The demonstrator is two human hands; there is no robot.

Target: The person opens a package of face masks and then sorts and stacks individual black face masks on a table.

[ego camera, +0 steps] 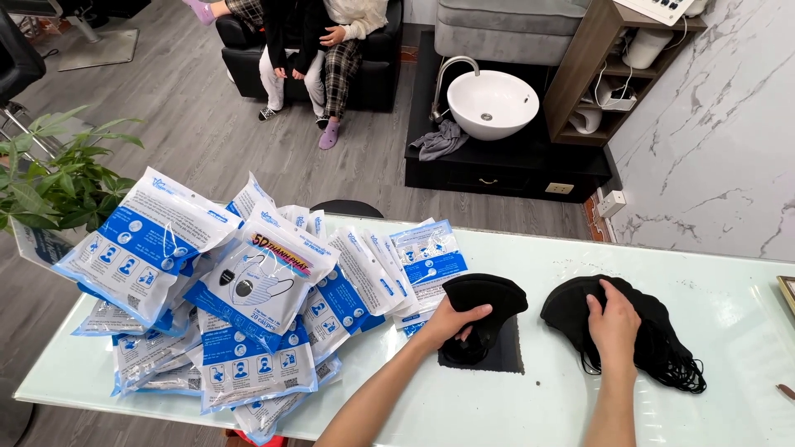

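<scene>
My left hand grips a small stack of folded black face masks just above the white table, over a dark square patch. My right hand rests flat on a larger pile of black face masks to the right, fingers spread on top of it; its ear loops trail off toward the lower right.
A big heap of blue-and-white mask packets covers the table's left half. A potted plant stands at far left. Beyond the table are a washbasin, a wooden shelf, and people seated on a black sofa.
</scene>
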